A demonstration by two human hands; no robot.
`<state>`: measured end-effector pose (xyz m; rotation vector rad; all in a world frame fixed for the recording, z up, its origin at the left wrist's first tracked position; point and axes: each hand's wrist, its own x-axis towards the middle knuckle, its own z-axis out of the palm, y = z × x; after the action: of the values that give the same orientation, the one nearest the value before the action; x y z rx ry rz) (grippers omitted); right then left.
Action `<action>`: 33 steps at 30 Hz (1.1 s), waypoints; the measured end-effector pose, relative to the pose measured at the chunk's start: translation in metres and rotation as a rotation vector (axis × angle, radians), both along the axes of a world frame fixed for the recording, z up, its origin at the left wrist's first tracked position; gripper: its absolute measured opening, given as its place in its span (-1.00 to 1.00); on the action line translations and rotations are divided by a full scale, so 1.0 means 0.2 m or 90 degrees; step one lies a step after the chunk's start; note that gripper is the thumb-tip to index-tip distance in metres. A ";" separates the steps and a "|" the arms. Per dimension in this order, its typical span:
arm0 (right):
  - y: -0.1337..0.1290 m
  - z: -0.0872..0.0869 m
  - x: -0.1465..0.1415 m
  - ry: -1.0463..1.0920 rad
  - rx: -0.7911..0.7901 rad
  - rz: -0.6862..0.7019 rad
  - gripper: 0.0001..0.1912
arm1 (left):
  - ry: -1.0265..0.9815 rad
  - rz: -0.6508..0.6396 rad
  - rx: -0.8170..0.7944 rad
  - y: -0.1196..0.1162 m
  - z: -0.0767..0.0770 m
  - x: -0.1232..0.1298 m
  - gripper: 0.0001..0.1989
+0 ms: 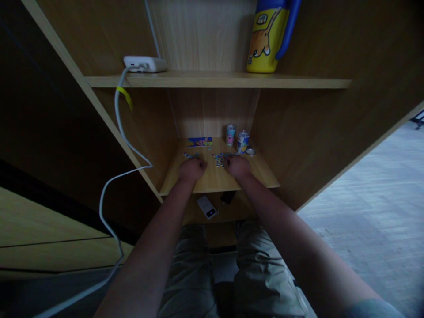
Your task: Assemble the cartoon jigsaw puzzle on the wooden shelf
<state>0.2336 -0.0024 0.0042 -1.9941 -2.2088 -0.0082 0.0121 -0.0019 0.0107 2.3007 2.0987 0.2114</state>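
My left hand (192, 168) rests on the lower shelf board with its fingers curled in; whatever they hold, if anything, is hidden. A few small pieces (190, 155) lie just beyond it. My right hand (238, 166) is closed at the right edge of a pile of small colourful pieces that look like jigsaw pieces (219, 160), and its fingertips are too small and dark to show what is in them. Behind the hands lies a colourful picture card (199, 141). Two small printed cans (230, 134) stand at the back right, with a round lid (251, 152) beside the nearer one.
Above the hands runs an upper shelf (205, 80) bearing a white device (145, 64) and a yellow-and-blue cat bottle (265, 44). A white cable (116, 106) hangs down at the left. Below the board lie a white power bank (206, 206) and a dark object (228, 197).
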 end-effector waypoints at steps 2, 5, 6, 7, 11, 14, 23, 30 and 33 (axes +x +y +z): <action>-0.01 0.00 0.00 -0.002 0.003 0.002 -0.41 | 0.002 0.000 -0.001 0.00 0.01 0.00 -0.42; -0.01 0.01 0.00 -0.010 0.002 0.003 -0.40 | 0.001 -0.004 -0.002 -0.01 0.01 0.00 -0.43; -0.01 0.01 0.00 -0.012 0.000 0.004 -0.39 | 0.001 -0.003 -0.001 -0.01 0.01 0.00 -0.43; -0.01 0.01 0.00 -0.013 -0.002 0.005 -0.39 | 0.003 -0.003 -0.001 -0.01 0.01 0.00 -0.43; 0.00 0.00 0.00 -0.012 -0.009 0.011 -0.39 | 0.014 -0.004 0.001 0.00 0.00 0.00 -0.43; 0.00 0.00 0.00 -0.006 -0.004 0.014 -0.40 | 0.016 -0.004 0.003 0.01 -0.01 0.00 -0.43; 0.00 0.00 0.00 -0.001 0.002 0.005 -0.39 | 0.000 0.002 0.016 0.02 -0.03 -0.01 -0.42; -0.01 0.01 0.00 0.002 0.001 0.007 -0.33 | -0.002 -0.004 0.005 0.01 -0.02 0.00 -0.43; -0.01 0.01 0.00 0.005 0.002 0.008 -0.34 | -0.002 -0.002 0.006 0.01 -0.01 0.00 -0.44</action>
<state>0.2341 -0.0034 0.0052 -1.9751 -2.2159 -0.0022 0.0118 0.0005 0.0078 2.3072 2.0967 0.2240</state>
